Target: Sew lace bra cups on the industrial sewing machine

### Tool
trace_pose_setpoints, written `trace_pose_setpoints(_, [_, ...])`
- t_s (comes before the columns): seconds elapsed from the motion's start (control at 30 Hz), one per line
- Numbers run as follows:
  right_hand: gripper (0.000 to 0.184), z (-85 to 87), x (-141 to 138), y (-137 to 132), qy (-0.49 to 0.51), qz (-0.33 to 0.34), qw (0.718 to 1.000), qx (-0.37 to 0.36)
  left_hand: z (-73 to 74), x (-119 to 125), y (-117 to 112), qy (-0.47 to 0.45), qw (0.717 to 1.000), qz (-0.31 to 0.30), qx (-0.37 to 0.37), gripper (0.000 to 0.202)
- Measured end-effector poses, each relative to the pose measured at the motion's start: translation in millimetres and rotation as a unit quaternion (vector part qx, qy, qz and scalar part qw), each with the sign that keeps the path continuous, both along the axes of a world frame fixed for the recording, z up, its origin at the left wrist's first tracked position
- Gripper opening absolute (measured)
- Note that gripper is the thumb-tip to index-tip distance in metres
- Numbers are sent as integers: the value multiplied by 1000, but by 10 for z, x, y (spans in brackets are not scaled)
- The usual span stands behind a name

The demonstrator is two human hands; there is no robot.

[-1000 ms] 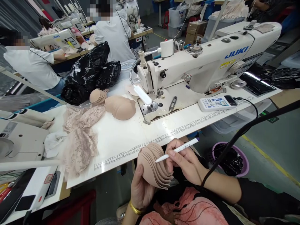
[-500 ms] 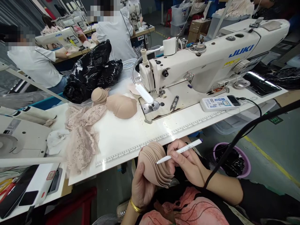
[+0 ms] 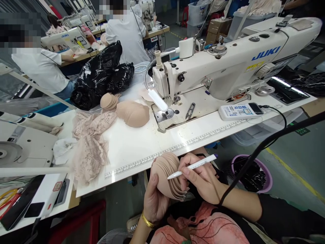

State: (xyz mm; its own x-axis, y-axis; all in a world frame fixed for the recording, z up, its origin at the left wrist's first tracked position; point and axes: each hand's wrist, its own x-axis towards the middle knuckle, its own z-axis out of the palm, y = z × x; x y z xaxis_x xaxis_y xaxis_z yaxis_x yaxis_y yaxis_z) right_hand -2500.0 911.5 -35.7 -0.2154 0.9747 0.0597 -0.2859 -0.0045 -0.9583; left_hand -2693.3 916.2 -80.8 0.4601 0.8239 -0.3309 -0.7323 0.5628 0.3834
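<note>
The stack (image 3: 162,178) lies in the left hand (image 3: 155,201), before the table (image 3: 127,145); the pen (image 3: 200,162), in the right hand (image 3: 201,178), slants over its right side. On the table stands the machine (image 3: 228,67), with snips (image 3: 190,112) on its bed (image 3: 198,101) and a device (image 3: 240,112) to their right. Left of the machine lie cups (image 3: 133,114), then lace (image 3: 91,149); bags (image 3: 99,76) lie behind both. Right of the right hand stands a bin (image 3: 269,181).

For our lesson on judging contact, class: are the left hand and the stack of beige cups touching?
Touching. The head view shows the left hand holding the stack of beige cups, its thumb against the front.
</note>
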Motion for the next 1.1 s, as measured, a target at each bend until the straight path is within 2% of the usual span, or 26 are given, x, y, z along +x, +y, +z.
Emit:
trace_pose_setpoints(0.23, [29,7,-3,-10,13,-14,1000,19,38,26,0,38,999,19,-22,43])
trace_pose_setpoints(0.43, [22,-9,1,-20,18,9,997,79,122,83,7,125,991,35,-19,78])
trace_pose_setpoints(0.5, [21,14,69,23,-19,-29,993,109,168,55,31,167,985,45,5,87])
trace_pose_setpoints(0.57, [24,74,163,105,-106,-66,986,110,220,-8,81,214,974,24,65,98])
trace_pose_setpoints(0.63, [32,159,240,206,-183,-42,978,88,277,-85,155,273,948,-8,163,111])
trace_pose_setpoints(0.7, [51,238,268,300,-213,37,974,74,344,-146,240,344,900,-25,267,119])
trace_pose_setpoints(0.77, [60,286,245,372,-213,95,970,66,419,-169,317,393,855,-17,339,118])
trace_pose_setpoints(0.8, [59,297,221,398,-210,102,971,59,455,-166,347,401,847,-1,350,117])
trace_pose_setpoints(0.87, [54,301,164,433,-176,76,981,40,507,-137,378,383,857,76,335,114])
trace_pose_setpoints(0.93, [52,290,102,444,-95,26,995,26,505,-88,367,340,883,170,277,103])
trace_pose_setpoints(0.97, [51,279,67,441,-46,0,999,26,478,-58,345,307,900,193,242,94])
trace_pose_setpoints(1.0, [51,262,27,430,0,-23,999,31,437,-27,315,265,923,190,207,84])
trace_pose_setpoints(1.03, [52,237,-18,413,34,-43,998,37,385,5,280,216,948,161,168,74])
trace_pose_setpoints(1.1, [52,160,-119,362,53,-69,995,56,276,63,214,107,987,75,94,62])
